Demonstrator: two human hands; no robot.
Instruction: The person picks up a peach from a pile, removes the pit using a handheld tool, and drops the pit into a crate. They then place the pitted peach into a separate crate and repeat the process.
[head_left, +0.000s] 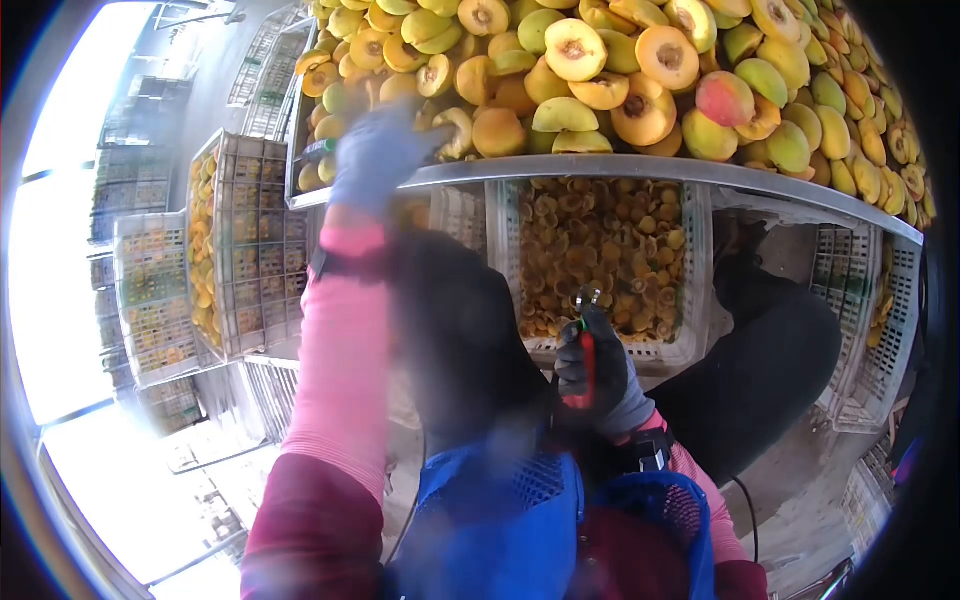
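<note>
My left hand, in a grey-blue glove, is over the near left edge of a metal-rimmed table heaped with halved yellow peaches. Motion smears its fingers, so whether they hold anything does not show. Low in front of my body, my right hand wears a dark-palmed glove and is wrapped round a red-handled pitting tool. The tool's looped metal tip points up, over a white plastic crate of brownish-orange fruit pieces and pits under the table edge.
Stacked crates of peaches stand on the left. More white crates are on the right beside my dark-trousered leg. The table's metal rim runs across in front of me, above the crate of pieces.
</note>
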